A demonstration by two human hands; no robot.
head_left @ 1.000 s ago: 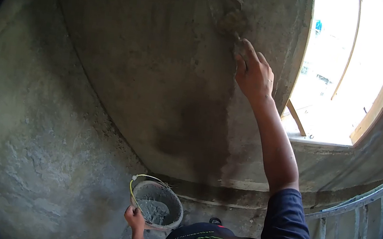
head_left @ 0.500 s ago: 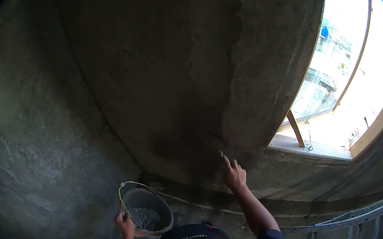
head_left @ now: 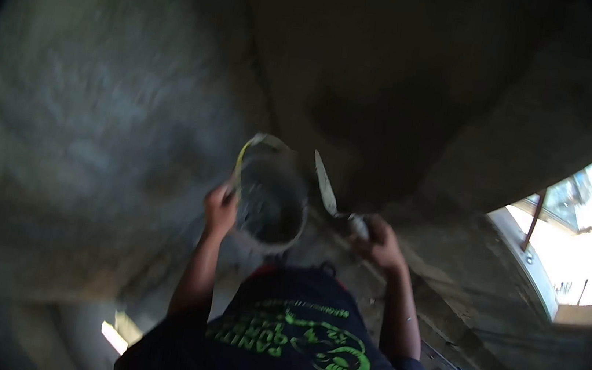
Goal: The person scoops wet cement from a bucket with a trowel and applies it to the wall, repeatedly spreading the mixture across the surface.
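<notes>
Printed in green on the dark shirt (head_left: 222, 364): lettering (head_left: 248, 336) apparently beginning "PANIT", otherwise too blurred to read. Clenched round the thin yellow handle (head_left: 242, 158) of a round bucket (head_left: 289, 184): fingers of the left hand (head_left: 221, 211). Grasping the pale-gripped, pointed trowel (head_left: 325, 188), just right of the bucket: right hand (head_left: 379, 245). Beyond: mottled grey wall (head_left: 115, 96).

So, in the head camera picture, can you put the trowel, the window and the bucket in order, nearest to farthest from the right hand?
From the right hand:
1. Trowel: held in it, blade pointing up and left.
2. Bucket: over to the left.
3. Window: away at the right edge.
</notes>
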